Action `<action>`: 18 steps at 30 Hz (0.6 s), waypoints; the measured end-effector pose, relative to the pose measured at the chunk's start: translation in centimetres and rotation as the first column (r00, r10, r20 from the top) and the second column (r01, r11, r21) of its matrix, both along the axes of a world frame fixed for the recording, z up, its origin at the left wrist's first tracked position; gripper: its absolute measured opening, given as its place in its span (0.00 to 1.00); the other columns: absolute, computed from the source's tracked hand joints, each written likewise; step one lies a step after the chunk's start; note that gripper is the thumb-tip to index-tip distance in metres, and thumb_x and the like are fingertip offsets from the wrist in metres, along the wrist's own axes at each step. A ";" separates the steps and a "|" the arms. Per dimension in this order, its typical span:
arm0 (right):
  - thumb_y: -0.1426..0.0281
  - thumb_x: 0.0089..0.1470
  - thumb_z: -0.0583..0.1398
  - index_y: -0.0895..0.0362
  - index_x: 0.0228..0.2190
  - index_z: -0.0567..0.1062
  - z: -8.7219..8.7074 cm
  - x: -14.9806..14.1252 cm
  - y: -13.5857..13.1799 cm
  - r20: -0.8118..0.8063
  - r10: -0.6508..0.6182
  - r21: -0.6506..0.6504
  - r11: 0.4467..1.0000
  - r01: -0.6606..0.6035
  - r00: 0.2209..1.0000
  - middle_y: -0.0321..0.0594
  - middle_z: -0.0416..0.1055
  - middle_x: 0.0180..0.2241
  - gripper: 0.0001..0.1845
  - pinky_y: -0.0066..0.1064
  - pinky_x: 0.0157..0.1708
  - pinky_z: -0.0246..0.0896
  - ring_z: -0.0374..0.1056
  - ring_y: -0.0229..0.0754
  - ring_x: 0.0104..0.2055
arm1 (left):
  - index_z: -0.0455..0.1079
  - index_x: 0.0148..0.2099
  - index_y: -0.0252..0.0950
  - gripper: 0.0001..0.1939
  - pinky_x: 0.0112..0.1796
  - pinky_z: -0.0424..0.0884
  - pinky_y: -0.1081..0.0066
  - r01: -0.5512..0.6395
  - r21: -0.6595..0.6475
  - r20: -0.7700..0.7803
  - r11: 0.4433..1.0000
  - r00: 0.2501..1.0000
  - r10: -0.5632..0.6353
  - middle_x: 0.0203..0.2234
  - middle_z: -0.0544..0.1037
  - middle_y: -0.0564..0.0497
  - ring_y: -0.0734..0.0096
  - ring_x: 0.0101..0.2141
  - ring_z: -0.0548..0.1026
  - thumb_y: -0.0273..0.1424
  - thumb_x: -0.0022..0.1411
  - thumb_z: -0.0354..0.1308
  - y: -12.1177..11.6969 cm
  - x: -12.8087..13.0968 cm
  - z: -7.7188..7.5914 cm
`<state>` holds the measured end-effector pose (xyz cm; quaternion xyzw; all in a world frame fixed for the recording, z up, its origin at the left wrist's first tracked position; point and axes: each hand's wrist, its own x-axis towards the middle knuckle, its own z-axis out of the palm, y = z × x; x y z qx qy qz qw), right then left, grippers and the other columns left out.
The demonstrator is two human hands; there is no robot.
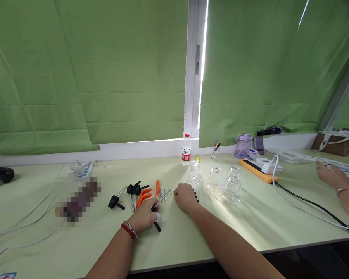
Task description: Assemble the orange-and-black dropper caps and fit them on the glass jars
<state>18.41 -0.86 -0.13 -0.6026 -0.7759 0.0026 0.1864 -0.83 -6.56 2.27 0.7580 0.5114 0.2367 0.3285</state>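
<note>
My left hand (pixel 147 214) is closed around a black T-handled tool (pixel 157 227), whose thin metal shaft (pixel 163 198) points up and to the right. A pale wrap covers one fingertip. Beside it on the table, my right hand (pixel 185 195) rests with its fingers curled down; what they hold, if anything, is hidden. A row of small black pieces (pixel 196 195) lies against its right side. Beyond my left hand are orange curved pieces (pixel 144 196), a flat orange piece (pixel 157 188), short metal rods (pixel 164 193) and more black T-handled tools (pixel 115 202).
Upside-down clear glasses (pixel 194 172) stand right of my hands, with a water bottle (pixel 186 150) behind. Farther right are a purple bottle (pixel 242 146), an orange-and-white power strip (pixel 257 170), cables and another person's hand (pixel 333 176). White cables (pixel 31 213) cross the left side.
</note>
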 end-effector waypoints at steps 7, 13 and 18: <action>0.69 0.48 0.57 0.58 0.26 0.74 0.9 1.6 -2.1 -0.629 0.056 -0.109 0.981 -0.159 0.775 0.40 0.72 0.28 0.07 0.29 0.29 0.56 0.64 0.37 0.29 | 0.57 0.30 0.38 0.09 0.28 0.57 0.74 0.061 -0.138 0.243 0.989 0.970 -0.026 0.24 0.59 0.58 0.74 0.26 0.59 0.31 0.47 0.55 -0.2 -0.3 0.3; 0.70 0.42 0.61 0.60 0.26 0.70 0.3 3.2 -4.0 -0.931 -0.266 -0.353 0.835 -0.422 0.252 0.38 0.70 0.23 0.07 0.25 0.19 0.51 0.57 0.30 0.19 | 0.61 0.32 0.37 0.14 0.27 0.57 0.75 0.067 -0.124 0.268 0.990 0.963 -0.031 0.24 0.61 0.58 0.76 0.25 0.58 0.39 0.49 0.59 0.2 -0.6 -0.2; 0.72 0.37 0.65 0.61 0.26 0.70 -0.9 3.9 -4.3 -0.935 -0.347 -0.340 0.815 -0.469 0.075 0.39 0.70 0.22 0.11 0.22 0.18 0.51 0.57 0.28 0.19 | 0.67 0.31 0.36 0.14 0.28 0.58 0.74 0.034 -0.133 0.255 0.991 0.967 0.001 0.25 0.64 0.55 0.74 0.25 0.60 0.43 0.50 0.57 0.4 -0.3 -0.5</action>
